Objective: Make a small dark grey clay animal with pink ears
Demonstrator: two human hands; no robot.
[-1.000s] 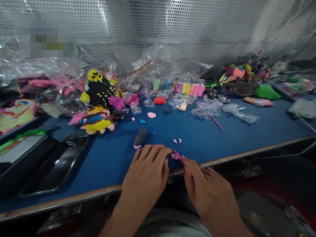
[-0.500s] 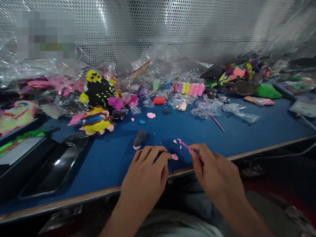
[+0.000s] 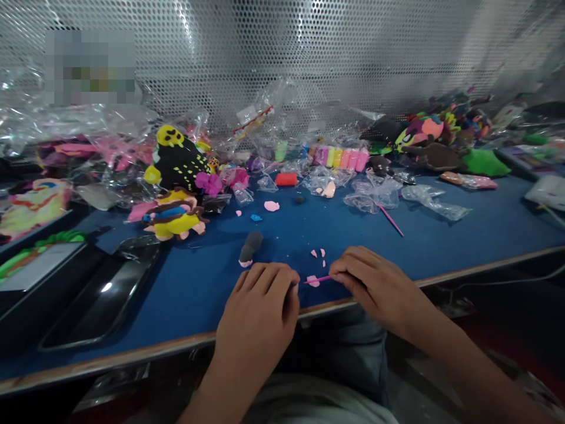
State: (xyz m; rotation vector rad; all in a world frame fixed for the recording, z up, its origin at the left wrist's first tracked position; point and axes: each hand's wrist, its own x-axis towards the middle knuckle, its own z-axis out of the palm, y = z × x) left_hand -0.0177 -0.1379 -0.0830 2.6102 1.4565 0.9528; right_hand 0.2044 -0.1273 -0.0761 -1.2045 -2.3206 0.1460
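At the front edge of the blue bench (image 3: pixel 198 297), gripping a magenta tool (image 3: pixel 324 278) between the pinched fingers of the right hand (image 3: pixel 377 285), with its tip reaching over a flat pink piece (image 3: pixel 313 285). Resting the left hand (image 3: pixel 260 303) just beside that piece, with fingers curled down; cannot tell whether gripping anything. Can see three small pink scraps (image 3: pixel 313 254) just beyond the tool. Near the left hand, can see a dark grey lump (image 3: pixel 253 241) with a pink near end.
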